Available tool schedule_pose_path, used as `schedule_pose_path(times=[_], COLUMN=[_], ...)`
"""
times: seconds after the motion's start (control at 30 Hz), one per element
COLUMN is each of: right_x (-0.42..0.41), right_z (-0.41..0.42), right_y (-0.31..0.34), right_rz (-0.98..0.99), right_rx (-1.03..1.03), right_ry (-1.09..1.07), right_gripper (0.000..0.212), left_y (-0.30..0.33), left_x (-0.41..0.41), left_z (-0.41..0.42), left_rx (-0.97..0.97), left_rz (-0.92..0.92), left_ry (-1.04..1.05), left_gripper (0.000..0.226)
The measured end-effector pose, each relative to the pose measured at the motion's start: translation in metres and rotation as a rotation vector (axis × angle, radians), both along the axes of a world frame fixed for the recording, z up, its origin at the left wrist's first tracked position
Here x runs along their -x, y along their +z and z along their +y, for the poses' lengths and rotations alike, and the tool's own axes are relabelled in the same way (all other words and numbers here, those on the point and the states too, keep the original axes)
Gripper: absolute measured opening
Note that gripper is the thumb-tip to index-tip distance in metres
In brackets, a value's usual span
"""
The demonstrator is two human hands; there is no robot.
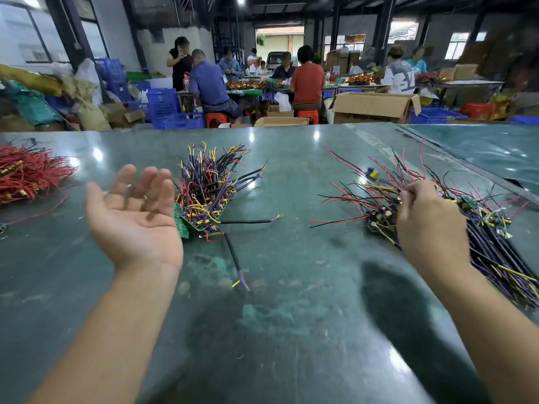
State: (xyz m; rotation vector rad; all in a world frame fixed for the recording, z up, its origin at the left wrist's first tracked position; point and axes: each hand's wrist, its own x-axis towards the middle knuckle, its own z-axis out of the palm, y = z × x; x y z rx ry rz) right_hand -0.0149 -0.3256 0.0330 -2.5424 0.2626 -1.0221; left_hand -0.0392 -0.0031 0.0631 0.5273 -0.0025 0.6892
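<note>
Right hand (428,220) pinches wired board (382,214) at left edge of tangled pile (495,237), right side of table (291,176). Left hand (137,217) palm up, fingers relaxed, empty, just beside bundled boards (208,193) at table middle.

Wire heap (27,176) left, board stack (208,196) middle, board pile (478,220) right, all on table (294,310).

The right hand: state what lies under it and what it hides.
Under the right hand lies a pile of wired circuit boards on the green table, red and black leads fanning left. The hand hides whatever its fingers grip.
</note>
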Motion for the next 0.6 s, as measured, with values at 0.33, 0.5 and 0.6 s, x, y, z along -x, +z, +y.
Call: schedule_pose_path(times=[0.33, 0.5, 0.6], right_x=[-0.005, -0.002, 0.0], right_z=[-0.025, 0.01, 0.033], right_y=[-0.007, -0.012, -0.026], right_rz=[0.166, -0.053, 0.009], right_rx=[0.111, 0.091, 0.148], right_ry=[-0.36, -0.024, 0.164], right_gripper=[0.033, 0.027, 0.025], left_y=[-0.017, -0.047, -0.06], left_x=[-0.025, -0.039, -0.04], left_z=[0.008, 0.004, 0.008], left_rx=[-0.694, -1.129, -1.666], left_rz=[0.465, 0.639, 0.694], left_ry=[0.251, 0.043, 0.131], left_gripper=[0.031, 0.038, 0.038])
